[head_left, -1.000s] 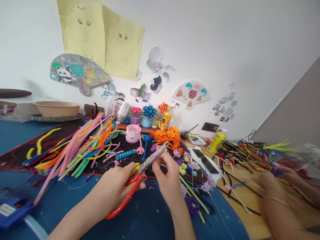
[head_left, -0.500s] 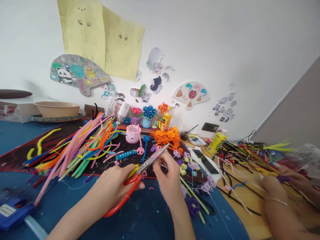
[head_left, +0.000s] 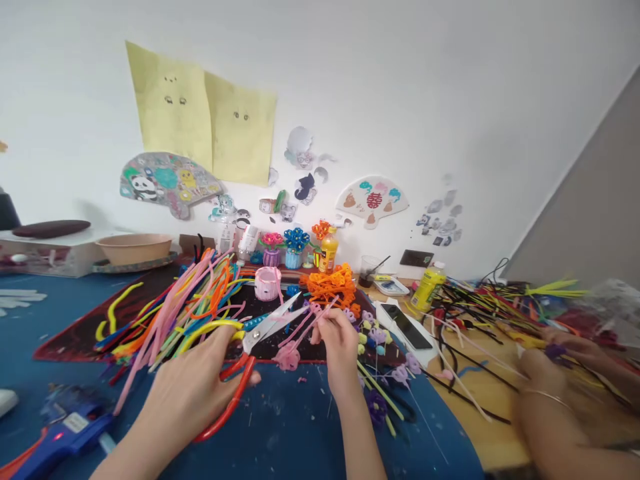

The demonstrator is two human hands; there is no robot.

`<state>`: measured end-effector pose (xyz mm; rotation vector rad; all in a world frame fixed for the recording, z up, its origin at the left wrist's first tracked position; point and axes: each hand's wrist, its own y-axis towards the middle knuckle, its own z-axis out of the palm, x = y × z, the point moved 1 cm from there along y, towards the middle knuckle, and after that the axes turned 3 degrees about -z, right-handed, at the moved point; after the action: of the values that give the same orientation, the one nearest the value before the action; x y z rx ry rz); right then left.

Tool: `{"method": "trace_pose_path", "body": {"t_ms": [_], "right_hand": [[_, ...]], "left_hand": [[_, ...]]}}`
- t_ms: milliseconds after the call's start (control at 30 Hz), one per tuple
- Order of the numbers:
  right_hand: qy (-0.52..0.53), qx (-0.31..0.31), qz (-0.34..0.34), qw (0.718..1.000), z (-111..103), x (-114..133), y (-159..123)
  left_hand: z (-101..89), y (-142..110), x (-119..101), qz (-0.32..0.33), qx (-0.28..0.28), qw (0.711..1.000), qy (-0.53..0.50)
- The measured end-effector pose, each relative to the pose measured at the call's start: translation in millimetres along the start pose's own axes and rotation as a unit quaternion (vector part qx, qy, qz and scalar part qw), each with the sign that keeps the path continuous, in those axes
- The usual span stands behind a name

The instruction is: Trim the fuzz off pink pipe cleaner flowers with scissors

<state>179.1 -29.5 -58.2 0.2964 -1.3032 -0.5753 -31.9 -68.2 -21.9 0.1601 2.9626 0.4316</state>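
My left hand [head_left: 197, 380] is closed round the handles of a pair of scissors [head_left: 273, 327], one loop red and the other yellow. Its blades are spread apart, pointing up and right. With pinched fingers, my right hand [head_left: 340, 347] grips the stems of a pink pipe-cleaner flower [head_left: 287, 357], whose head hangs down to the left, below the blades. A stem end sticks up above my right fingertips. Behind the scissors stands a pink pot [head_left: 269, 283]. The tube [head_left: 255, 321] lying on the dark mat is partly covered by the blades.
Bundled pipe cleaners [head_left: 185, 300] lie left. Orange flowers [head_left: 333, 287] are piled behind my right hand, small purple flowers [head_left: 400, 373] to its right. A blue glue gun [head_left: 73, 423] sits front left, a phone [head_left: 407, 327] right. Another person's hands [head_left: 545, 373] work far right.
The scissor blades have gone from together to apart and drawn back from my right hand. The pink flower now hangs in plain sight between my hands. The camera view has tilted upward.
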Motion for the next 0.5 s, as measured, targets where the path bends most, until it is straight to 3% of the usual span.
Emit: {"method": "trace_pose_path", "body": {"t_ms": [133, 200, 267, 400, 500], "right_hand": [[0.059, -0.043, 0.004, 0.997, -2, -8, 3], [0.072, -0.040, 0.015, 0.996, -2, -9, 2], [0.074, -0.029, 0.027, 0.997, -2, -5, 0], [0.052, 0.026, 0.057, 0.997, -4, 11, -5], [0.032, 0.075, 0.074, 0.994, -3, 23, -5]], "left_hand": [[-22.9, -20, 19, 0.094, -0.127, 0.962, 0.225], [-28.3, -29, 25, 0.134, -0.159, 0.936, 0.285], [-32.1, -37, 26, 0.127, -0.184, 0.927, 0.301], [-40.2, -47, 17, 0.049, -0.174, 0.946, 0.269], [-44.1, -45, 11, -0.041, -0.139, 0.988, 0.053]]}}
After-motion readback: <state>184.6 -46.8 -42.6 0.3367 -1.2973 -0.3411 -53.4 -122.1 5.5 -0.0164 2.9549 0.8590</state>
